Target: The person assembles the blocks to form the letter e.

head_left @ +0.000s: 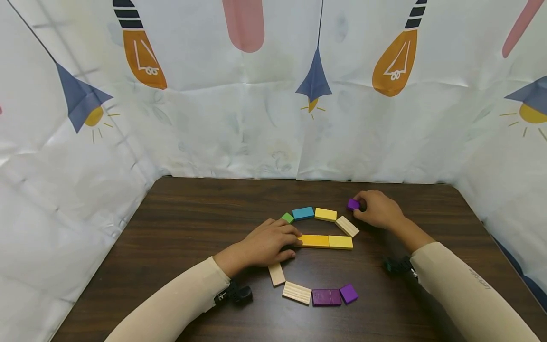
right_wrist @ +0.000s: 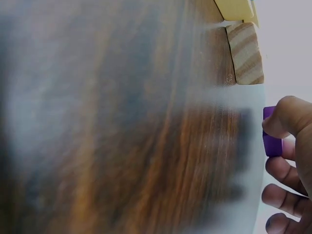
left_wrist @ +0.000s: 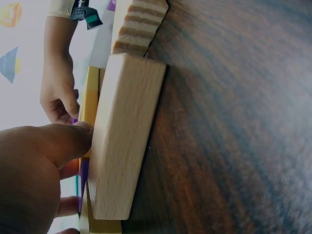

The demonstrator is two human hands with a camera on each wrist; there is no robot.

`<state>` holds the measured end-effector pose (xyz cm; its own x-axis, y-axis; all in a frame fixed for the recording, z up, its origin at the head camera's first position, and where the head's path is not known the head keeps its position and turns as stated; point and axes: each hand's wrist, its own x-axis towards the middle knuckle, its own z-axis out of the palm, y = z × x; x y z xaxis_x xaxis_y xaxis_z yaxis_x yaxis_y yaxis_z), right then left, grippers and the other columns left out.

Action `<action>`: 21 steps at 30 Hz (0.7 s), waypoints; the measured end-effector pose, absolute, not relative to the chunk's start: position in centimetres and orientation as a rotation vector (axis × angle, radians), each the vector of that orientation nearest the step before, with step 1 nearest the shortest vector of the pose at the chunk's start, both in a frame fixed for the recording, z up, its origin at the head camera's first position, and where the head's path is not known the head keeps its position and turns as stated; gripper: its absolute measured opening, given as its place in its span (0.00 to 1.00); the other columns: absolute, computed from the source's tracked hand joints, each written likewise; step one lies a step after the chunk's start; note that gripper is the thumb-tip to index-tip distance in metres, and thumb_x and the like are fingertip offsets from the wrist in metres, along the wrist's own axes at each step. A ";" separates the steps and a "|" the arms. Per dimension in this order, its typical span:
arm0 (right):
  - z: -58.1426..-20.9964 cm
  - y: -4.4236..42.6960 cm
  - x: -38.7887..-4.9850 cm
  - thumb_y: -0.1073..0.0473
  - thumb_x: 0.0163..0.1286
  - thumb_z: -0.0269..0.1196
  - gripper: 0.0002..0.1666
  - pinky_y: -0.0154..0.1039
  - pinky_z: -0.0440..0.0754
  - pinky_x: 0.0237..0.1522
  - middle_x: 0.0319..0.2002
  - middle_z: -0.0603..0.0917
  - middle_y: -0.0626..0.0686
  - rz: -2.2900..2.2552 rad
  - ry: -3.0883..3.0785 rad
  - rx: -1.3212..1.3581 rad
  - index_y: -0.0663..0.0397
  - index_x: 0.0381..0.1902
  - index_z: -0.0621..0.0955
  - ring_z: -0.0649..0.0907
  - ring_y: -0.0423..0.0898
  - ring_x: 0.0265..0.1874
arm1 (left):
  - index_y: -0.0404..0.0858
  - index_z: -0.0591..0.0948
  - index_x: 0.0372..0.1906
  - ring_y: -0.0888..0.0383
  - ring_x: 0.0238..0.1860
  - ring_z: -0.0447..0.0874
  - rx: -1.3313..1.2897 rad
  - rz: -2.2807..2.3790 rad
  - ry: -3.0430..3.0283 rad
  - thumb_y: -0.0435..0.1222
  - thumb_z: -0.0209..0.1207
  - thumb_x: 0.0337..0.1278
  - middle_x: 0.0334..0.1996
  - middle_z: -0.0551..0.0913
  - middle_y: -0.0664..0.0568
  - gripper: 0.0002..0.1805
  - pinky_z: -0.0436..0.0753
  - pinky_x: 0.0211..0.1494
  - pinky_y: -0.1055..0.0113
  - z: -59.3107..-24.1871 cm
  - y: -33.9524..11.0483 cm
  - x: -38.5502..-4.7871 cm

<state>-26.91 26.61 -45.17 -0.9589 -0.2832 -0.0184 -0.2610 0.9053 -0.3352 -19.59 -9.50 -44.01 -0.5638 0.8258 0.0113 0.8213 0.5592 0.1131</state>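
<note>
My right hand [head_left: 378, 209] pinches a small purple block [head_left: 353, 204] between thumb and fingers at the far right of the block outline. In the right wrist view, that purple block [right_wrist: 273, 141] appears raised off the table. My left hand [head_left: 269, 242] lies over the left side of the outline, its fingertips at the left end of an orange block [head_left: 314, 241]. A yellow block [head_left: 340, 242] continues that row. The left wrist view shows my left thumb [left_wrist: 73, 139] beside a plain wooden block [left_wrist: 126, 141]. What lies under the left palm is hidden.
Along the top curve lie a green block [head_left: 287, 217], a blue block [head_left: 303, 213], a yellow block [head_left: 325, 214] and a wooden block [head_left: 347, 226]. Below are a striped wooden block [head_left: 297, 293] and two purple blocks [head_left: 326, 297]. A patterned curtain [head_left: 273, 118] hangs behind the table.
</note>
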 end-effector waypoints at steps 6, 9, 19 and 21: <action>-44.8 27.1 -25.7 0.52 0.63 0.70 0.26 0.48 0.80 0.35 0.48 0.84 0.56 -0.492 3.027 -0.524 0.58 0.57 0.83 0.80 0.50 0.42 | 0.53 0.83 0.61 0.56 0.66 0.71 1.446 0.168 2.733 0.51 0.58 0.74 0.64 0.78 0.60 0.18 0.70 0.66 0.53 -44.0 -9.5 -19.6; -44.5 27.3 -24.9 0.53 0.63 0.70 0.26 0.49 0.80 0.36 0.50 0.84 0.56 -0.492 3.039 -0.561 0.56 0.57 0.84 0.81 0.52 0.45 | 0.53 0.83 0.61 0.56 0.66 0.71 1.445 0.164 2.734 0.51 0.58 0.74 0.64 0.78 0.60 0.18 0.71 0.66 0.53 -44.0 -9.5 -19.6; -44.1 27.5 -22.2 0.53 0.62 0.72 0.24 0.43 0.77 0.32 0.49 0.84 0.54 -0.486 3.039 -0.659 0.53 0.56 0.84 0.80 0.49 0.43 | 0.53 0.84 0.61 0.56 0.65 0.72 1.459 0.159 2.741 0.52 0.58 0.74 0.63 0.78 0.60 0.18 0.71 0.65 0.53 -44.1 -9.5 -19.6; -44.2 27.5 -21.8 0.53 0.62 0.73 0.24 0.43 0.76 0.32 0.48 0.84 0.53 -0.487 3.043 -0.673 0.53 0.56 0.85 0.80 0.48 0.43 | 0.53 0.83 0.61 0.57 0.65 0.72 1.458 0.158 2.741 0.51 0.58 0.74 0.63 0.78 0.60 0.18 0.71 0.65 0.53 -44.1 -9.5 -19.7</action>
